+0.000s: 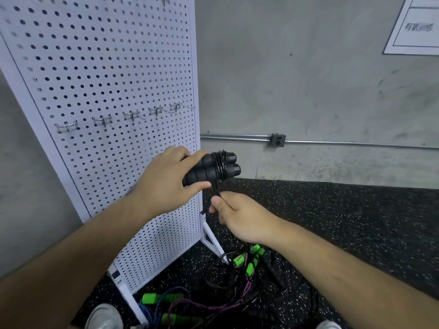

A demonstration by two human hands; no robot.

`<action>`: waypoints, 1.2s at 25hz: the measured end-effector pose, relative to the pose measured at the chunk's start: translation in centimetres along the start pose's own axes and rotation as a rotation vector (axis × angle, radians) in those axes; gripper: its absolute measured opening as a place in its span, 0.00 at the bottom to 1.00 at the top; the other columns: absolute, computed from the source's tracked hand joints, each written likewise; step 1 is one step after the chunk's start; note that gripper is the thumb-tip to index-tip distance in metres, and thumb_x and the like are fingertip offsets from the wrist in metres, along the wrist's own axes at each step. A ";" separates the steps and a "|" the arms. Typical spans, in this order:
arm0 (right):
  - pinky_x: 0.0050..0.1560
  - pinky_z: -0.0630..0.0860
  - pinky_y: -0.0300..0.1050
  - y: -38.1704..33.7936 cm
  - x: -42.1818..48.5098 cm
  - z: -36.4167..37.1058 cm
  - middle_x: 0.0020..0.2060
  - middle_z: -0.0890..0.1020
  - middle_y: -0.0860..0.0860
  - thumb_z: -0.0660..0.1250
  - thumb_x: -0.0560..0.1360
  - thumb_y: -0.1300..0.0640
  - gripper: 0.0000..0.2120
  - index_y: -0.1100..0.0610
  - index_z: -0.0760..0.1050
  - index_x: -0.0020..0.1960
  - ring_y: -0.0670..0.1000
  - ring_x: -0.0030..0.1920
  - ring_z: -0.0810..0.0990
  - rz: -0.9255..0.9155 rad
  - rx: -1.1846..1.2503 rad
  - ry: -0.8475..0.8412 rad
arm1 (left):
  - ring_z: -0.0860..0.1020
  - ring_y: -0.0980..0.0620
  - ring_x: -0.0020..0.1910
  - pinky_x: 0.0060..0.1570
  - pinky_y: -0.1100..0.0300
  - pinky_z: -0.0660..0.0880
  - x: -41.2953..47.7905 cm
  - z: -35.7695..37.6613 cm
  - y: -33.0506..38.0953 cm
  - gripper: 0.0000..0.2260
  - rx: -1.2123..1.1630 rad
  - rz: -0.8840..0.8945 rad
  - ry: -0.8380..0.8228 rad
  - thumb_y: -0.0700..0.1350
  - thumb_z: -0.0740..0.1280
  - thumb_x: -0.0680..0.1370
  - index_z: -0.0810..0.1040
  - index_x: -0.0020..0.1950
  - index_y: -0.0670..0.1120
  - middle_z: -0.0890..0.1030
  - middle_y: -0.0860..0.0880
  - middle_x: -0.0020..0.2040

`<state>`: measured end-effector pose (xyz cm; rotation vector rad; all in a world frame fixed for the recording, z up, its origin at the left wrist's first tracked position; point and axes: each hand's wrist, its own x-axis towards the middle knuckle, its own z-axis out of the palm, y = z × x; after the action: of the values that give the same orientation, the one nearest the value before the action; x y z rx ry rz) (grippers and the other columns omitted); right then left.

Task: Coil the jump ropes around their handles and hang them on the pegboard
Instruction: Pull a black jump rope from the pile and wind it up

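Right hand pinches the cord just below the paired handles; left hand grips these, long axis pointing up-right; hooks above-left.

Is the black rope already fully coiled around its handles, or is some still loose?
Partly coiled. Several turns wrap the black handles in the left hand; the right hand pinches a loose strand below.

We see pegboard standing left, wall behind it. Row of hooks across pegboard. Before pegboard, our left hand grips paired handles side by side, rope coiled around them. Right hand just below, pinching rope end. Loose jump ropes on floor by pegboard foot, between our shoes.
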<state>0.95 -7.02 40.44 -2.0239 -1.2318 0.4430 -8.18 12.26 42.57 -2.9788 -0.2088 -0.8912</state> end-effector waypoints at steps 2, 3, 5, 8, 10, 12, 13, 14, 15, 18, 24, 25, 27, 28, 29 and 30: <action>0.36 0.69 0.38 -0.8 -0.6 -0.3 0.36 0.77 0.45 0.54 0.85 0.47 0.14 0.51 0.75 0.50 0.41 0.33 0.73 -0.006 -0.041 -0.014 | 0.71 0.51 0.53 0.54 0.50 0.74 0.2 0.4 -0.5 0.32 0.024 -0.012 -0.023 0.67 0.65 0.76 0.68 0.76 0.55 0.75 0.52 0.53; 0.35 0.69 0.38 -1.1 -0.8 -0.7 0.36 0.78 0.45 0.54 0.85 0.47 0.14 0.50 0.75 0.49 0.41 0.33 0.74 -0.009 -0.051 -0.013 | 0.71 0.51 0.53 0.54 0.50 0.73 0.2 0.5 -0.6 0.32 0.028 -0.012 -0.028 0.67 0.65 0.75 0.68 0.76 0.55 0.75 0.52 0.53; 0.33 0.69 0.39 -1.8 -1.3 -1.5 0.35 0.79 0.48 0.56 0.84 0.46 0.15 0.49 0.76 0.47 0.43 0.30 0.74 -0.010 -0.063 -0.015 | 0.71 0.50 0.53 0.54 0.50 0.73 0.4 0.8 -0.9 0.32 0.056 -0.010 -0.032 0.67 0.67 0.75 0.68 0.76 0.55 0.75 0.51 0.52; 0.30 0.67 0.43 -3.0 -2.5 -2.7 0.30 0.76 0.50 0.58 0.83 0.44 0.16 0.48 0.78 0.42 0.46 0.27 0.71 -0.018 -0.017 -0.003 | 0.71 0.49 0.53 0.55 0.49 0.71 0.5 1.2 -1.9 0.32 0.125 -0.035 -0.079 0.66 0.68 0.75 0.69 0.76 0.54 0.75 0.49 0.53; 0.28 0.66 0.43 -3.6 -3.2 -3.6 0.24 0.73 0.45 0.58 0.83 0.46 0.15 0.50 0.79 0.44 0.44 0.24 0.68 -0.032 -0.033 0.063 | 0.72 0.48 0.54 0.56 0.49 0.71 0.2 1.5 -2.7 0.32 0.125 -0.041 -0.114 0.65 0.69 0.75 0.69 0.76 0.54 0.76 0.49 0.54; 0.29 0.69 0.44 -3.8 -3.4 -4.3 0.24 0.74 0.43 0.57 0.84 0.47 0.15 0.52 0.79 0.46 0.42 0.25 0.70 -0.069 -0.172 0.161 | 0.72 0.48 0.53 0.55 0.49 0.72 0.0 2.0 -2.7 0.32 0.118 -0.005 -0.126 0.65 0.70 0.74 0.70 0.75 0.54 0.76 0.49 0.53; 0.32 0.72 0.46 -3.6 -3.3 -4.6 0.27 0.75 0.44 0.57 0.84 0.47 0.15 0.52 0.78 0.47 0.43 0.28 0.73 -0.091 -0.253 0.212 | 0.72 0.48 0.53 0.55 0.49 0.71 -0.1 2.2 -2.5 0.32 0.121 0.025 -0.132 0.65 0.70 0.74 0.70 0.75 0.54 0.75 0.50 0.53; 0.33 0.73 0.46 -3.2 -3.2 -4.9 0.30 0.76 0.45 0.56 0.84 0.47 0.15 0.52 0.77 0.48 0.45 0.31 0.75 -0.108 -0.330 0.254 | 0.72 0.48 0.52 0.54 0.50 0.71 -0.2 2.4 -2.1 0.32 0.118 0.057 -0.142 0.64 0.70 0.74 0.70 0.75 0.54 0.75 0.50 0.52; 0.32 0.71 0.46 -2.7 -3.0 -5.2 0.32 0.76 0.45 0.56 0.84 0.48 0.14 0.52 0.76 0.49 0.45 0.33 0.75 -0.124 -0.398 0.283 | 0.72 0.49 0.51 0.53 0.50 0.71 -0.4 2.6 -1.7 0.31 0.104 0.091 -0.150 0.64 0.71 0.74 0.70 0.74 0.55 0.75 0.51 0.52; 0.28 0.60 0.43 -0.9 -1.9 -6.3 0.31 0.72 0.43 0.56 0.85 0.48 0.13 0.52 0.75 0.50 0.42 0.32 0.70 -0.169 -0.524 0.351 | 0.72 0.49 0.52 0.54 0.50 0.70 -1.0 2.9 -0.8 0.31 0.026 0.186 -0.170 0.64 0.70 0.74 0.70 0.74 0.56 0.76 0.51 0.52; 0.32 0.68 0.38 1.9 -0.3 -8.4 0.39 0.81 0.45 0.61 0.82 0.44 0.12 0.49 0.80 0.54 0.46 0.38 0.75 -0.106 -0.519 0.356 | 0.69 0.55 0.58 0.62 0.55 0.65 -1.8 1.8 2.0 0.33 -0.187 0.288 -0.256 0.68 0.64 0.74 0.70 0.75 0.55 0.74 0.56 0.58; 0.33 0.69 0.39 2.5 -0.1 -8.5 0.39 0.82 0.45 0.63 0.81 0.44 0.11 0.48 0.80 0.53 0.43 0.37 0.76 -0.076 -0.453 0.328 | 0.69 0.57 0.59 0.63 0.57 0.64 -2.1 1.4 2.6 0.32 -0.227 0.303 -0.254 0.68 0.65 0.74 0.70 0.75 0.56 0.73 0.57 0.59; 0.35 0.73 0.43 3.5 0.3 -8.3 0.39 0.83 0.46 0.66 0.80 0.44 0.08 0.46 0.81 0.49 0.41 0.33 0.77 -0.023 -0.235 0.264 | 0.68 0.58 0.61 0.65 0.61 0.63 -2.6 0.3 3.7 0.32 -0.310 0.301 -0.238 0.66 0.67 0.74 0.69 0.76 0.56 0.72 0.60 0.59; 0.38 0.76 0.46 3.9 0.4 -8.2 0.39 0.83 0.46 0.67 0.79 0.45 0.06 0.45 0.80 0.47 0.41 0.33 0.77 -0.016 -0.114 0.244 | 0.68 0.59 0.62 0.66 0.64 0.63 -2.7 -0.2 4.0 0.32 -0.353 0.293 -0.230 0.65 0.68 0.75 0.68 0.77 0.56 0.72 0.61 0.60; 0.41 0.78 0.48 4.1 0.4 -7.9 0.40 0.82 0.46 0.67 0.79 0.47 0.06 0.45 0.80 0.45 0.42 0.35 0.78 -0.006 0.009 0.227 | 0.69 0.59 0.63 0.67 0.66 0.62 -2.7 -0.7 4.2 0.33 -0.394 0.284 -0.226 0.63 0.69 0.75 0.67 0.77 0.56 0.72 0.62 0.61; 0.46 0.80 0.47 4.2 0.3 -7.4 0.41 0.82 0.46 0.67 0.80 0.51 0.07 0.45 0.79 0.43 0.43 0.38 0.79 0.006 0.118 0.199 | 0.69 0.59 0.64 0.67 0.68 0.61 -2.7 -1.1 4.4 0.33 -0.425 0.269 -0.224 0.62 0.69 0.75 0.66 0.78 0.55 0.71 0.62 0.61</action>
<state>8.25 -10.90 42.53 -1.9211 -1.0545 0.3009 -10.45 7.54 42.10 -3.3721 0.4242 -0.6373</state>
